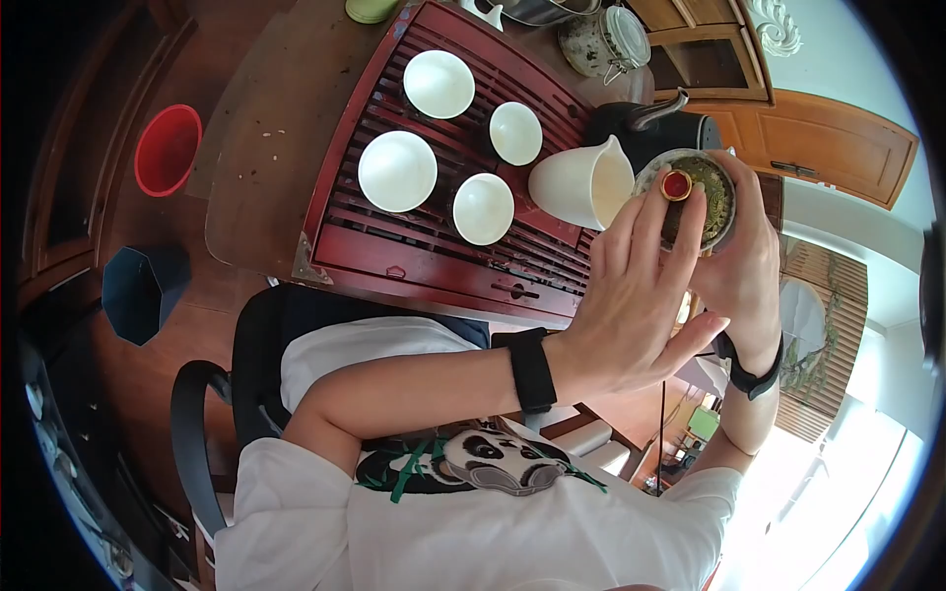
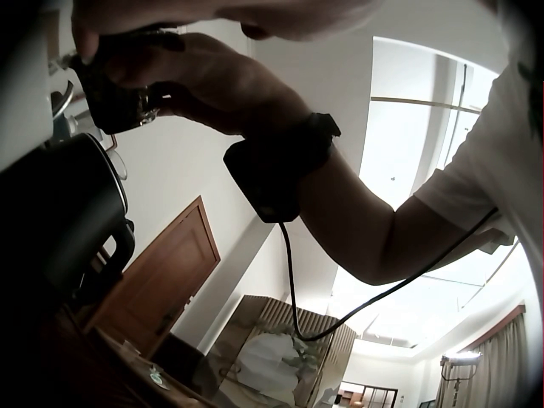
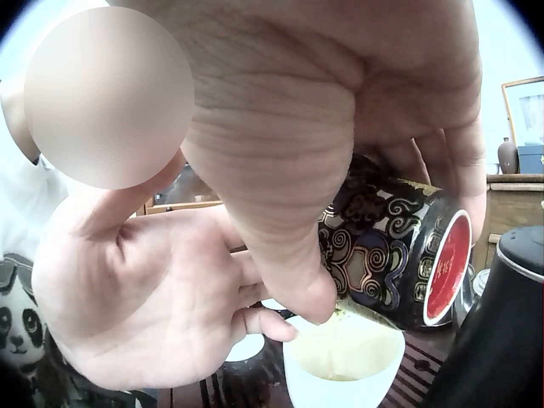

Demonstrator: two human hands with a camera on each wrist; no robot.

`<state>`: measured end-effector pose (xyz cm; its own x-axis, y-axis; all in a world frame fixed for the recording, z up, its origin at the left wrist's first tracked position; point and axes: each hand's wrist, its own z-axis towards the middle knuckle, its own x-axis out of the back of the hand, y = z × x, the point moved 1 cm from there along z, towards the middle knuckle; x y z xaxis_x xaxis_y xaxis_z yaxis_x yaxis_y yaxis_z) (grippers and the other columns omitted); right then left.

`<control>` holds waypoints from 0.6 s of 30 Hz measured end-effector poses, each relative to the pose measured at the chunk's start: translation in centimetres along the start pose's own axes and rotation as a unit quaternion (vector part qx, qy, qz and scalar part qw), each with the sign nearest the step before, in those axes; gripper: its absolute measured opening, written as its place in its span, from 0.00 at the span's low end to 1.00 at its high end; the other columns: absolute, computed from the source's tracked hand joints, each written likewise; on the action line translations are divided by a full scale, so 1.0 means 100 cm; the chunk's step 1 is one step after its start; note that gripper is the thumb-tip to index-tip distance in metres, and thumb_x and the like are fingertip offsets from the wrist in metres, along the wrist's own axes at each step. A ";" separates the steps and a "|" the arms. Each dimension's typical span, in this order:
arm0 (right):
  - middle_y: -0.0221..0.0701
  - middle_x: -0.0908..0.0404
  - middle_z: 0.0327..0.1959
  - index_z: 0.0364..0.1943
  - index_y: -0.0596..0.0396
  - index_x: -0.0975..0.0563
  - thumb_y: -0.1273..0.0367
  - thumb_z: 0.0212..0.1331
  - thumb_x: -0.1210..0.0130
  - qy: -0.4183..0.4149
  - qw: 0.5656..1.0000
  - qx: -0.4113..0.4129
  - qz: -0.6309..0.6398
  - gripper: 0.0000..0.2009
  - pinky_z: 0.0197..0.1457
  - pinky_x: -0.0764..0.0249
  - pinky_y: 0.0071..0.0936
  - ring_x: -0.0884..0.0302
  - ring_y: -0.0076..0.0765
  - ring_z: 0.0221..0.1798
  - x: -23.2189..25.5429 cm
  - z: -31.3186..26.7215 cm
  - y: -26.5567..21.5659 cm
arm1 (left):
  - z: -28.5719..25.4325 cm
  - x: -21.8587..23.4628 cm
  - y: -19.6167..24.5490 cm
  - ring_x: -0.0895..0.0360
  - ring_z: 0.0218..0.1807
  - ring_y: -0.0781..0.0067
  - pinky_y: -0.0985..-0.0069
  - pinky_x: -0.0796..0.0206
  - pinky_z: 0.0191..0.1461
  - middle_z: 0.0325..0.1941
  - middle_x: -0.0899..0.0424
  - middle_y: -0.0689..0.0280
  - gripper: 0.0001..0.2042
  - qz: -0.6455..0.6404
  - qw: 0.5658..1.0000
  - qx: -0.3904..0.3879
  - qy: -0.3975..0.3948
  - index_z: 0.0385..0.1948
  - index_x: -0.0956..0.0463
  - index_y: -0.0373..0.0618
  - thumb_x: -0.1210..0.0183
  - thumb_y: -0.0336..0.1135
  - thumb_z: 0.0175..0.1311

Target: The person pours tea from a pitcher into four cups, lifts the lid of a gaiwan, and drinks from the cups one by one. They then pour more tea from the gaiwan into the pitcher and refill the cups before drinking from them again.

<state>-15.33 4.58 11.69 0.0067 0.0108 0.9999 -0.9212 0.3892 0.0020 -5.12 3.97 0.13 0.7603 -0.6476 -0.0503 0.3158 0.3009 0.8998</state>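
My right hand (image 1: pixel 746 246) grips an ornate black-and-gold lidded tea cup (image 3: pixel 374 251), tilted so its red base faces outward in the right wrist view. My left hand (image 1: pixel 626 310) presses on the patterned lid (image 1: pixel 719 202) with nearly straight fingers, one on either side of its gold-and-red knob (image 1: pixel 676 185). Right under the tilted cup's lip stands a white pitcher (image 1: pixel 564 189). Pale yellow liquid shows in the pitcher in the right wrist view. The left wrist view shows the cup dark against the light, with my right forearm behind it.
Several white cups (image 1: pixel 439 85) stand on the red slatted tea tray (image 1: pixel 370 251). A black kettle (image 1: pixel 645 143) is close behind the pitcher. At the back is a clip-lid glass jar (image 1: pixel 603 44). A red bin (image 1: pixel 168 151) and a dark bin (image 1: pixel 145 294) are on the floor.
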 end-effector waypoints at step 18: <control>0.45 0.16 0.46 0.60 0.56 0.29 0.72 0.53 0.29 0.013 0.999 0.042 -0.013 0.29 0.48 0.19 0.41 0.15 0.57 0.48 -0.001 0.001 -0.004 | -0.001 0.000 0.000 0.50 0.73 0.33 0.44 0.59 0.72 0.74 0.50 0.32 0.45 -0.005 1.000 0.004 0.001 0.77 0.56 0.31 0.49 0.59 0.72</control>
<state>-14.97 4.31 11.63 0.0402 0.0264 0.9988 -0.9502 0.3102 0.0300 -5.10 4.02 0.09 0.7588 -0.6486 -0.0603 0.3188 0.2891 0.9026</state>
